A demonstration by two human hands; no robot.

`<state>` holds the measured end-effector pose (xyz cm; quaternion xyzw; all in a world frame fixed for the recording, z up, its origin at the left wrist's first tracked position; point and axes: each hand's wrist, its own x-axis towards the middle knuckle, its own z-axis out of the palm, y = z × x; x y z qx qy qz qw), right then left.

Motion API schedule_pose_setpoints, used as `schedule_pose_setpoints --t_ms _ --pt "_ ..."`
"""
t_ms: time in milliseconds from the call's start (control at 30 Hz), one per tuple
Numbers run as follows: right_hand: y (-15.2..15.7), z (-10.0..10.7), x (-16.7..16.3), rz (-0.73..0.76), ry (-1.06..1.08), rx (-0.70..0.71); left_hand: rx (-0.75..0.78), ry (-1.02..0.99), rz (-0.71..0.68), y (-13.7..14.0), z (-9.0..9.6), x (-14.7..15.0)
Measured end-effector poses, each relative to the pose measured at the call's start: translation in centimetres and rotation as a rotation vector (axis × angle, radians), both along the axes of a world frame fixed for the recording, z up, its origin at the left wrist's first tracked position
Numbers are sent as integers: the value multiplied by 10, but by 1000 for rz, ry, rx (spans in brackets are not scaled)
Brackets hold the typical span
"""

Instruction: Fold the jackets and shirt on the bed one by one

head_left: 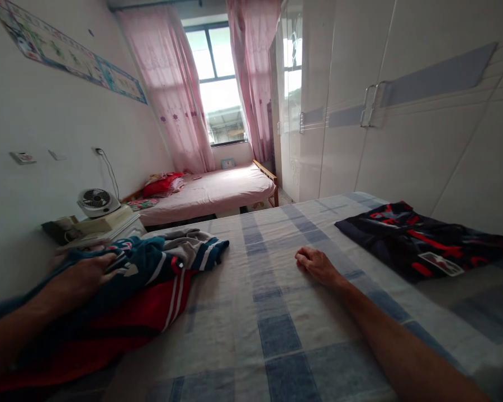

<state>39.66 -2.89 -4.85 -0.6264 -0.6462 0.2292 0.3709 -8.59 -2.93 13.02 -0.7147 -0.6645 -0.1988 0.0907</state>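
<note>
My left hand is closed on a teal sweatshirt with white lettering, at the left of the bed. A grey part and a striped ribbed edge of it stretch toward the middle. Beneath it lies a red garment with white stripes, partly covered. My right hand rests on the checked bedsheet with its fingers curled in and nothing visible in them. To its right lies a folded black garment with red markings and a white-edged patch, apart from the hand.
Past the far edge stands a second bed with pink bedding and a red bundle. A small fan sits on a cabinet at the left. White wardrobe doors line the right side; pink curtains flank the window.
</note>
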Motion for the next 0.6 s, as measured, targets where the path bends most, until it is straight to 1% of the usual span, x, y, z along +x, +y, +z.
schedule_pose_setpoints --t_ms 33,67,100,133,167,200,233,267,300,333,367,433,467,533,600 --pt "0 0 0 -4 -6 1 -59 74 46 0 -9 -1" --pt "-1 1 -1 -8 -11 3 -107 169 107 -1 -13 0" --pt "-1 1 -1 -11 -17 3 -125 262 173 -2 -13 4" --pt "0 1 -1 -13 -23 3 -98 346 233 -5 -8 11" --pt "0 1 -1 -15 -28 2 -36 417 269 -7 -2 21" --pt "0 1 -1 -17 -34 0 55 456 278 -8 5 33" --pt "1 0 -1 -19 -38 -2 155 481 256 -7 10 47" --pt "1 0 -1 -21 -42 -5 217 494 202 -5 12 62" --pt "1 0 -1 -23 -46 -7 218 494 120 0 10 78" --pt "1 -1 0 -23 -51 -10 156 488 7 7 4 94" --pt "1 -1 0 -22 -55 -12 29 480 -121 15 -6 108" --pt "1 -2 1 -25 -59 -18 -166 489 -307 37 -33 133" --pt "1 -3 1 -28 -57 -20 -226 493 -358 50 -48 143" --pt "1 -4 1 -40 -44 -22 -303 497 -399 74 -74 157" --pt "1 -4 1 -45 -36 -23 -363 494 -411 94 -91 165"
